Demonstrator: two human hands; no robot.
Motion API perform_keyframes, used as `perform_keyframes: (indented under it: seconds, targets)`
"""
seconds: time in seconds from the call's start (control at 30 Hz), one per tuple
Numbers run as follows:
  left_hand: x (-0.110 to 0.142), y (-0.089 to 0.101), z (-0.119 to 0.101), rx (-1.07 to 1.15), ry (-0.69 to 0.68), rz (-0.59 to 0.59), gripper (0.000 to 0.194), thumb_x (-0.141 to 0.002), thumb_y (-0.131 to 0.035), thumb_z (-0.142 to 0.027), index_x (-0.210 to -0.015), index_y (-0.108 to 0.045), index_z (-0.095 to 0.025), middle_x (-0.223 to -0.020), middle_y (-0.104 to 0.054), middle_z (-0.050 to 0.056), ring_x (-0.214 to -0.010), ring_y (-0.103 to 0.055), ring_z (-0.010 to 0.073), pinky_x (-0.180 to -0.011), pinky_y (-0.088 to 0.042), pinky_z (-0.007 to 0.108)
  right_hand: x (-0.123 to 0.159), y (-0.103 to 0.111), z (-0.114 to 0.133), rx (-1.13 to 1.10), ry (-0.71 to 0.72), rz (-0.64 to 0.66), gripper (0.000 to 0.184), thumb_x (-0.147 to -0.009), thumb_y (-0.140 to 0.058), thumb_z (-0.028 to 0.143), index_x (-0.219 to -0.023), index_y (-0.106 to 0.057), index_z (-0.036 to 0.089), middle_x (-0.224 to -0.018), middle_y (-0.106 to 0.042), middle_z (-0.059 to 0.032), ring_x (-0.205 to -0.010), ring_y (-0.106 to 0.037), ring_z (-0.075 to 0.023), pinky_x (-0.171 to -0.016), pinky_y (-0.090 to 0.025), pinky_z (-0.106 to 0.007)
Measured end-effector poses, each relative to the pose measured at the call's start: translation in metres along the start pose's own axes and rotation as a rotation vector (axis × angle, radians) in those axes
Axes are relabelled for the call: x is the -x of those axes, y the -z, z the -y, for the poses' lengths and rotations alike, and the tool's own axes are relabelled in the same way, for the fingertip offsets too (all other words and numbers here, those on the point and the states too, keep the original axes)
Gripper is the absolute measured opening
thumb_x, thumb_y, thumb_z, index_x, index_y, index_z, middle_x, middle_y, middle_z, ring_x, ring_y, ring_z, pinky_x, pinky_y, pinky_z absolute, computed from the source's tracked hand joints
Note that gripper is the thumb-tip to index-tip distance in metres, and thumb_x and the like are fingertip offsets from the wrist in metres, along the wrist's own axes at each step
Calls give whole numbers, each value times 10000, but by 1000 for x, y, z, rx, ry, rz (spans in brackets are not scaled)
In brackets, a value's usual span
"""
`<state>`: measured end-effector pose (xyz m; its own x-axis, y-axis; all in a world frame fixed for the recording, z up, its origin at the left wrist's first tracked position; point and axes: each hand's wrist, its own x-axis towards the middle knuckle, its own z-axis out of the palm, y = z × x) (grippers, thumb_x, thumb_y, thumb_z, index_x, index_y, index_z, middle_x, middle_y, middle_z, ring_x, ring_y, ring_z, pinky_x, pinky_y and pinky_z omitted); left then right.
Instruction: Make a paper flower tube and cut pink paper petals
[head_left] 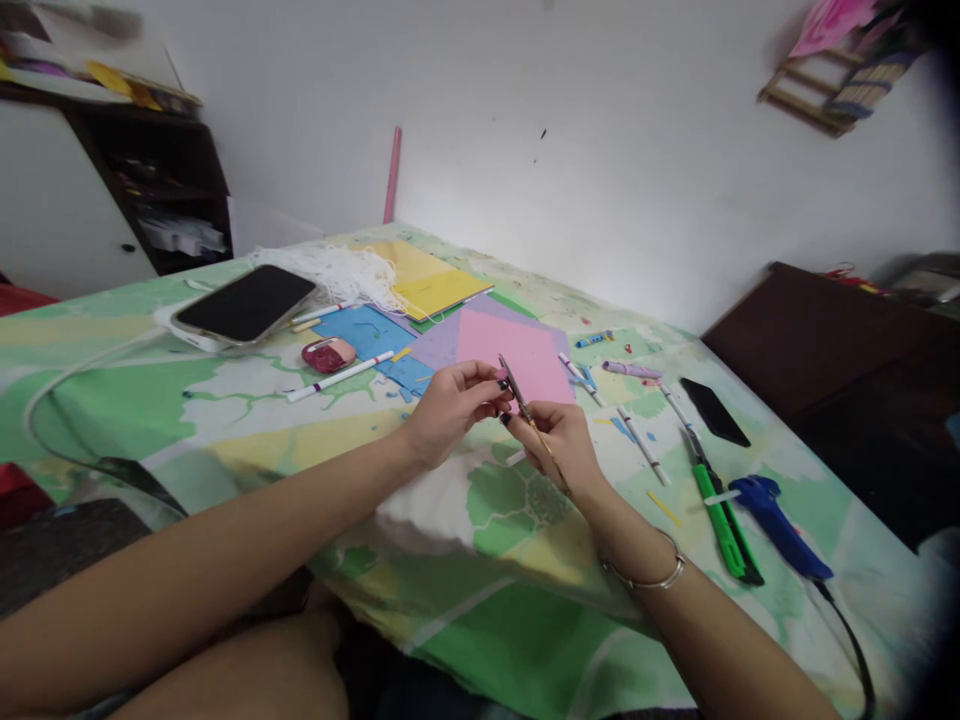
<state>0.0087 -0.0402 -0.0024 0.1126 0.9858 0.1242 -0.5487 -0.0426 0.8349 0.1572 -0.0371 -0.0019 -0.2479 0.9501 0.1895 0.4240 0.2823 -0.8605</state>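
Note:
My right hand (pixel 559 440) is closed around a pair of slim scissors (pixel 527 410), seen nearly edge-on, with dark metal blades and gold-coloured handles. Their tips point up and away from me, close to the fingers of my left hand (pixel 454 405). That hand pinches a small pink piece (pixel 501 373), mostly hidden by the fingers; it looks like paper. Both hands are raised over the near part of the table. Just beyond them lies a pink sheet of paper (pixel 495 340) on top of a purple sheet (pixel 439 338).
White-and-purple sticks (pixel 341 377), a phone (pixel 247 303), white string (pixel 337 272) and a yellow pad (pixel 431 280) lie left and behind. On the right are a green cutter knife (pixel 720 520), a blue glue gun (pixel 784 525) with its cord, and a black flat object (pixel 715 411).

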Motion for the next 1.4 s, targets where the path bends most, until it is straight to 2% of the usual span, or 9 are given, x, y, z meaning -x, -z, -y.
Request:
perform_keyframes:
  seconds: [1.4]
  targets:
    - [0, 4, -1, -52, -80, -38, 67, -718, -637, -146, -759, -587, -129, -682, -620, 17, -613, -578, 103, -596, -425, 235, 1, 2, 0, 57, 3, 23, 326, -702, -608, 356, -492, -431, 181, -383, -344, 58, -381, -287, -58, -388, -198, -212]
